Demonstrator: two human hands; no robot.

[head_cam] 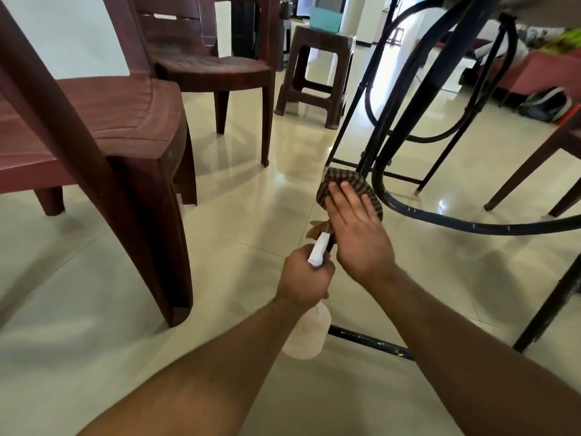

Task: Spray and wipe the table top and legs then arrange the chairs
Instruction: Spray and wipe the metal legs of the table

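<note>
Left hand (pixel 303 275) gripping spray bottle (pixel 309 336), right hand (pixel 358 234) pressing cloth (pixel 341 179)

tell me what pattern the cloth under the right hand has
Brown and tan checks; the head view shows the cloth best, under the right hand.

Floor (pixel 251 190): glossy cream tiles with thin grout lines and bright patches of reflected daylight. White wall (pixel 63 33) at upper left. Near maroon plastic chair (pixel 110 121) at left, far maroon chair (pixel 213 64) just behind it. Brown plastic stool (pixel 317 73) beyond them, standing on the tiles. Far right: low pink furniture (pixel 553 70), with a dark bag (pixel 545 103) on the floor below it. Teal panel (pixel 325 17) at the back, blurred.
</note>
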